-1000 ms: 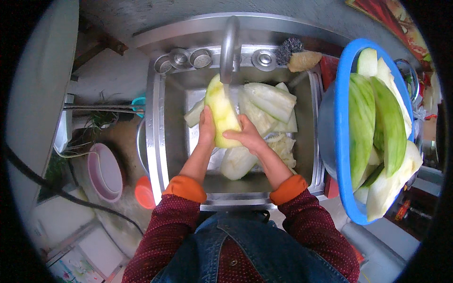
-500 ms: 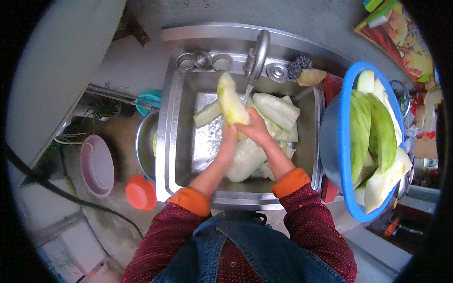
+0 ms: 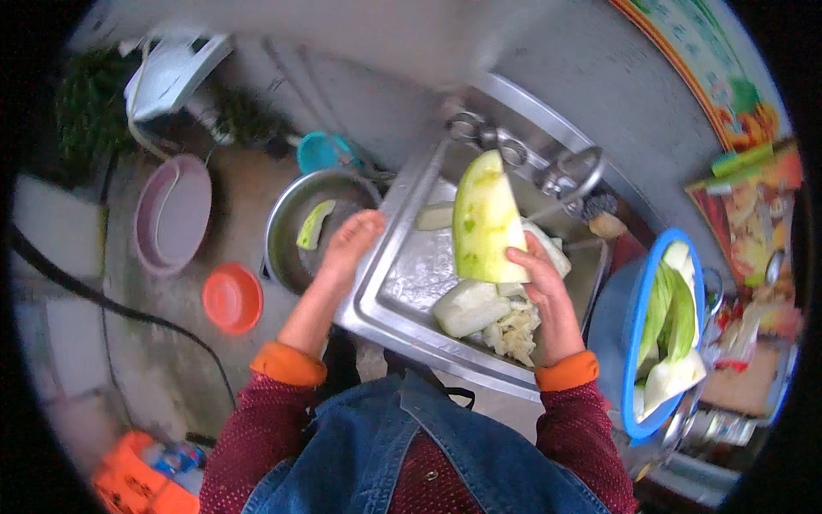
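Note:
A large wedge of winter melon, pale with green patches along its rind side, is held upright over the sink. My right hand grips its lower right side, thumb on the flesh. My left hand is raised between the sink's left rim and the steel basin; its fingers look loosely apart with nothing visible in them. Below the wedge lie other pale melon pieces and a heap of soft melon pulp. Inside the basin rests a small green-edged melon piece.
A blue tub of green and white melon slices stands right of the sink. The faucet curves over the sink's back. On the left are an orange bowl, a pink basin, a turquoise bowl and a black hose.
My left hand has let go of the melon and moved left toward the steel basin. My right hand now holds the wedge alone, turned broad side up. The view has swung left.

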{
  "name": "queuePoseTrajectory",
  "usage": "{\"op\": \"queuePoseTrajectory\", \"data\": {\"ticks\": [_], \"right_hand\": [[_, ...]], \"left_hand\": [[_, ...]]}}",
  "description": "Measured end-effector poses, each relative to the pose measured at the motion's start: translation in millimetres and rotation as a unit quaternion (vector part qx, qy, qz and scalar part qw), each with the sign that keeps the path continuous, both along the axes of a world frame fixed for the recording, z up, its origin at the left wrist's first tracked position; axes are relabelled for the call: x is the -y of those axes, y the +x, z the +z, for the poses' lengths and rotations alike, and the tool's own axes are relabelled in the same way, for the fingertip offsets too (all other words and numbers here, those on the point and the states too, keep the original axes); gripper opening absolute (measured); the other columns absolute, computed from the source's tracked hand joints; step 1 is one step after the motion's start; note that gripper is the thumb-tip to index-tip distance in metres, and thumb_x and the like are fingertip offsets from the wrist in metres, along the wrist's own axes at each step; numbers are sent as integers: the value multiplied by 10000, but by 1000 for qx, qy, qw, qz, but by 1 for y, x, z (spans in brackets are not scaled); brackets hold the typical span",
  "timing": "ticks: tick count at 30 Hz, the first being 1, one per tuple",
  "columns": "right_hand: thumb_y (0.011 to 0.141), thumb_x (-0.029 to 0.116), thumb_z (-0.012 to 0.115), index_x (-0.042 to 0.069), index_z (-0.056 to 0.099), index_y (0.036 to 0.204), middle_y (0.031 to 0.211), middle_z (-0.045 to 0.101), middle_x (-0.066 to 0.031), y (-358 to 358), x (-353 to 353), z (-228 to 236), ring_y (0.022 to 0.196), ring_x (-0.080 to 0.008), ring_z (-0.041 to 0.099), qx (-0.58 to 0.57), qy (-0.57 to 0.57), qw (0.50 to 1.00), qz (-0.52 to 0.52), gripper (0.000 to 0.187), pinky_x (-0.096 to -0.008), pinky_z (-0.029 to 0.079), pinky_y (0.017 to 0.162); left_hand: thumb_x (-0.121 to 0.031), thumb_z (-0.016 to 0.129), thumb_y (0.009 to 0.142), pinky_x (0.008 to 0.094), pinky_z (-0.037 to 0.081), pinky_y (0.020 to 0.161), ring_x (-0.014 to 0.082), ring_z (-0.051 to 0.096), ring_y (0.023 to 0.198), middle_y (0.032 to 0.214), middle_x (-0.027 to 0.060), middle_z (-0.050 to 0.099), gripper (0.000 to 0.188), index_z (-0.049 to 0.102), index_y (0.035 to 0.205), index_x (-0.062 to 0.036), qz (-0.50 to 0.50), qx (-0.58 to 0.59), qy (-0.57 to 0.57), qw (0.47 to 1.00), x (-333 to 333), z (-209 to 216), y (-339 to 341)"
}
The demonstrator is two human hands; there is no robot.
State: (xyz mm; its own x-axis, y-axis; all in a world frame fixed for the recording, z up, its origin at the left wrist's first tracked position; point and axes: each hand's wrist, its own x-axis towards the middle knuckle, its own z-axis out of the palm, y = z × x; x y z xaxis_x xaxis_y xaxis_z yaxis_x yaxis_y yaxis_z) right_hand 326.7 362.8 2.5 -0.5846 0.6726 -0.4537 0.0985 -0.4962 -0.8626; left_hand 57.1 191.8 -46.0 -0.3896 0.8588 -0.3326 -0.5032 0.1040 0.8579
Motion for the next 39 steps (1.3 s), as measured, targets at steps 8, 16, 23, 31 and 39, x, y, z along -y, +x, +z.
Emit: {"op": "queuePoseTrajectory", "data": {"ticks": [8, 16, 23, 31, 39], "right_hand": [[746, 159, 686, 8, 450, 1177, 1075, 565, -104, -156, 29, 28, 970, -178, 567, 23, 56, 977, 205, 514, -312, 447, 863], [668, 224, 746, -38, 535, 1092, 998, 601, -123, -347, 108, -95, 843, -184, 597, 234, 68, 863, 442, 541, -305, 473, 668], [569, 343, 784, 10, 463, 1213, 1157, 557, -179, -409, 197, -253, 1082, -308, 541, 430, 303, 623, 578, 793, -371, 437, 898], [660, 237, 707, 56, 487, 1138, 1129, 575, -157, -384, 252, -355, 1071, -285, 557, 468, 348, 491, 647, 557, -376, 460, 873], [678, 147, 642, 31, 459, 1108, 1110, 554, -172, -360, 246, -424, 979, -333, 589, 447, 428, 466, 633, 482, -396, 484, 831]], "left_hand": [[-258, 520, 893, 263, 381, 811, 134, 535, 993, 1107, 21, 581, 260, 539, 1110, -116, 262, 59, -125, 955, 139, -64, -106], [-305, 544, 877, 302, 383, 851, 150, 542, 991, 1126, 28, 577, 284, 536, 1097, -126, 384, 116, -210, 892, 273, -124, -132], [-324, 558, 870, 308, 411, 826, 163, 559, 963, 1130, 44, 576, 341, 514, 1126, -103, 455, 174, -253, 836, 372, -174, -121], [-303, 546, 876, 314, 413, 846, 178, 560, 962, 1125, 67, 574, 345, 507, 1140, -84, 502, 243, -291, 778, 433, -224, -87], [-300, 546, 878, 304, 417, 844, 177, 572, 964, 1103, 54, 586, 335, 512, 1135, -88, 474, 277, -300, 780, 431, -258, -70]]}}
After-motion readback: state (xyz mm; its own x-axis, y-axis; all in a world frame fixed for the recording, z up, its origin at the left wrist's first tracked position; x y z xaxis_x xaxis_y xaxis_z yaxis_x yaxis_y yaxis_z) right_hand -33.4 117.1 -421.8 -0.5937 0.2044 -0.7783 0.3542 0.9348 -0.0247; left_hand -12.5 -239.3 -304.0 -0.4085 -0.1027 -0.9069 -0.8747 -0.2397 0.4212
